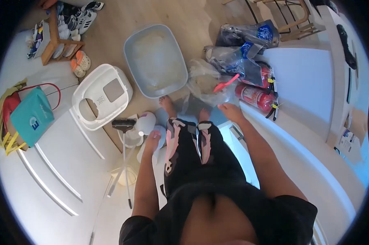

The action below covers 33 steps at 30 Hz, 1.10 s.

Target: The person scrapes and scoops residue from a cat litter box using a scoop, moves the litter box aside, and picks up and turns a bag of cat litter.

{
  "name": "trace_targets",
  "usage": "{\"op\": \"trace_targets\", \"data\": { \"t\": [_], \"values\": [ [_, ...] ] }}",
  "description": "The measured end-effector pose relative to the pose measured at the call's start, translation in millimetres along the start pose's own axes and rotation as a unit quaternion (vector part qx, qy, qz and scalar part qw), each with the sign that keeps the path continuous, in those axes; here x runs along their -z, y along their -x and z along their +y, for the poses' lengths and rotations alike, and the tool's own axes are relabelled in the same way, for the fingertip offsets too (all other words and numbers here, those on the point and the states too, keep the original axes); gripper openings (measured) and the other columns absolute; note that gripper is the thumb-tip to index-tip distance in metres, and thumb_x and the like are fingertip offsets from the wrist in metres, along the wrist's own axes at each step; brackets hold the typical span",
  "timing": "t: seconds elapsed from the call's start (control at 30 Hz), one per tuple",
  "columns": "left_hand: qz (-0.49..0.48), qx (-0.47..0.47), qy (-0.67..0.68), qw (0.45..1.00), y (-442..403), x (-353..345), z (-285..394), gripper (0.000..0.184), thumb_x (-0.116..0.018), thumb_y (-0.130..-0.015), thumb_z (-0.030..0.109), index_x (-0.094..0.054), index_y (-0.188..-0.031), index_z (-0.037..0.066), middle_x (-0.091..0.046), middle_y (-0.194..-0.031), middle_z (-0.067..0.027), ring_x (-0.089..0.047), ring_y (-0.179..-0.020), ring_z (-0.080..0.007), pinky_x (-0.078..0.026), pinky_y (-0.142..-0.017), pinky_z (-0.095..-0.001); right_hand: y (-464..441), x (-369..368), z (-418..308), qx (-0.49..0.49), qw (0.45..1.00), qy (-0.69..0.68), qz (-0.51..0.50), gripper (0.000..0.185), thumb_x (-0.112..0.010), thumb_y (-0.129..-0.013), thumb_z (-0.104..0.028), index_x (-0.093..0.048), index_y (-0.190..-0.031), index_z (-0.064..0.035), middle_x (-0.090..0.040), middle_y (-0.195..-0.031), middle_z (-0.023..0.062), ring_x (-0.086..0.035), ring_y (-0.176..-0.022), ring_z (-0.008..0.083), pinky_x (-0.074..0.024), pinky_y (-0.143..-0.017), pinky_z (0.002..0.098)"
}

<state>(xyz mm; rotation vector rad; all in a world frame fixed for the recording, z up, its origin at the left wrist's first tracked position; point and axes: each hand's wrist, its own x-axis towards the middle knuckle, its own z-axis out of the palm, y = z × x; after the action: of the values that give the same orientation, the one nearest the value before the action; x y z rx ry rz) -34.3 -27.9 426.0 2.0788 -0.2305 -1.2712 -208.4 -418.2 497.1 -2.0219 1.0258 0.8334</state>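
Observation:
My left hand (153,141) hangs low beside my leg, next to a white round container (146,122); its fingers look curled, and whether they hold anything is hidden. My right hand (231,112) is over the floor at my other side, below a red scoop (226,83) and apart from it, fingers partly bent. The scoop lies on a clear plastic bag (204,80). A grey-blue plastic tub (156,61) stands on the floor in front of my feet, with traces of residue inside. To its left is a white plastic cover (121,105) with two openings.
Two red fire extinguishers (256,96) and filled plastic bags (233,59) stand at the right. A broom (124,124) leans at the left, near hanging bags (32,116). Orange-and-white clogs (81,63) and a shoe rack (54,41) are at the upper left.

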Motion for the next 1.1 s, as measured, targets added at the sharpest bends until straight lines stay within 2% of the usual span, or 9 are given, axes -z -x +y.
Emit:
{"op": "trace_targets", "data": {
  "t": [0.07,0.2,0.3,0.47,0.53,0.63,0.73,0.87,1.1],
  "values": [
    [-0.016,-0.030,-0.011,0.999,3,24,-2,0.027,-0.050,-0.085,0.019,-0.051,-0.103,-0.001,-0.058,-0.088,-0.0075,-0.056,-0.075,-0.0160,-0.045,-0.072,-0.0298,8,2,-15,0.044,0.998,-0.039,0.009,0.029,-0.053,-0.082,-0.034,-0.058,-0.088,-0.0064,-0.059,-0.092,0.0169,-0.057,-0.089,0.0305,-0.0435,-0.077,0.0406],
    [0.041,0.042,0.016,0.998,10,105,20,0.026,-0.049,-0.086,0.021,-0.052,-0.104,0.002,-0.059,-0.092,-0.0068,-0.056,-0.081,-0.0148,-0.042,-0.072,-0.0279,23,13,-27,0.130,0.988,-0.078,0.027,0.022,-0.062,-0.076,-0.024,-0.058,-0.089,-0.0068,-0.057,-0.088,0.0151,-0.057,-0.085,0.0275,-0.0442,-0.074,0.0384],
    [0.046,0.047,0.113,0.991,23,154,40,0.030,-0.052,-0.084,0.024,-0.051,-0.105,0.004,-0.059,-0.091,-0.0045,-0.054,-0.079,-0.0134,-0.040,-0.073,-0.0281,47,37,-39,0.054,0.998,-0.028,0.026,0.024,-0.060,-0.076,-0.026,-0.059,-0.090,-0.0068,-0.059,-0.089,0.0166,-0.057,-0.086,0.0298,-0.0442,-0.074,0.0392],
    [0.075,0.056,0.141,0.986,16,206,12,0.028,-0.054,-0.083,0.025,-0.052,-0.104,0.006,-0.059,-0.085,-0.0024,-0.053,-0.072,-0.0106,-0.040,-0.063,-0.0235,53,55,-20,0.051,0.995,0.015,0.089,0.025,-0.056,-0.078,-0.028,-0.060,-0.090,-0.0065,-0.061,-0.089,0.0185,-0.057,-0.089,0.0335,-0.0438,-0.077,0.0404],
    [0.077,0.073,0.156,0.982,21,211,17,0.025,-0.055,-0.083,0.024,-0.052,-0.101,0.007,-0.059,-0.082,-0.0016,-0.052,-0.069,-0.0093,-0.040,-0.059,-0.0218,64,65,-34,0.048,0.993,0.043,0.100,0.024,-0.054,-0.081,-0.027,-0.058,-0.094,-0.0070,-0.060,-0.093,0.0144,-0.057,-0.091,0.0289,-0.0435,-0.078,0.0380],
    [0.077,0.126,0.176,0.973,19,211,22,0.014,-0.055,-0.081,0.017,-0.052,-0.092,0.010,-0.055,-0.072,0.0021,-0.050,-0.060,-0.0061,-0.034,-0.046,-0.0179,68,78,-45,0.029,0.994,0.011,0.107,0.025,-0.053,-0.081,-0.027,-0.058,-0.095,-0.0065,-0.060,-0.095,0.0154,-0.056,-0.094,0.0299,-0.0430,-0.080,0.0384],
    [0.036,0.125,0.137,0.982,8,210,23,0.014,-0.055,-0.081,0.016,-0.052,-0.093,0.010,-0.053,-0.070,0.0027,-0.049,-0.058,-0.0055,-0.033,-0.044,-0.0171,60,96,-48,0.033,0.992,0.018,0.119,0.025,-0.053,-0.081,-0.027,-0.059,-0.095,-0.0075,-0.060,-0.095,0.0150,-0.056,-0.094,0.0294,-0.0430,-0.082,0.0376],
    [0.061,0.078,0.177,0.979,-7,201,32,0.018,-0.054,-0.079,0.012,-0.051,-0.096,0.007,-0.053,-0.074,0.0005,-0.049,-0.061,-0.0075,-0.039,-0.051,-0.0202,33,124,-33,0.003,0.992,0.012,0.128,0.023,-0.052,-0.080,-0.026,-0.059,-0.094,-0.0086,-0.060,-0.096,0.0138,-0.056,-0.095,0.0288,-0.0433,-0.082,0.0373],
    [0.056,0.121,0.122,0.984,-50,204,111,0.027,-0.054,-0.082,0.020,-0.049,-0.104,0.005,-0.055,-0.083,-0.0022,-0.051,-0.069,-0.0096,-0.041,-0.061,-0.0231,-7,220,-11,-0.087,0.949,0.263,0.151,0.017,-0.052,-0.078,-0.020,-0.060,-0.091,-0.0126,-0.059,-0.097,0.0100,-0.057,-0.094,0.0267,-0.0434,-0.080,0.0433]
  ]
}}
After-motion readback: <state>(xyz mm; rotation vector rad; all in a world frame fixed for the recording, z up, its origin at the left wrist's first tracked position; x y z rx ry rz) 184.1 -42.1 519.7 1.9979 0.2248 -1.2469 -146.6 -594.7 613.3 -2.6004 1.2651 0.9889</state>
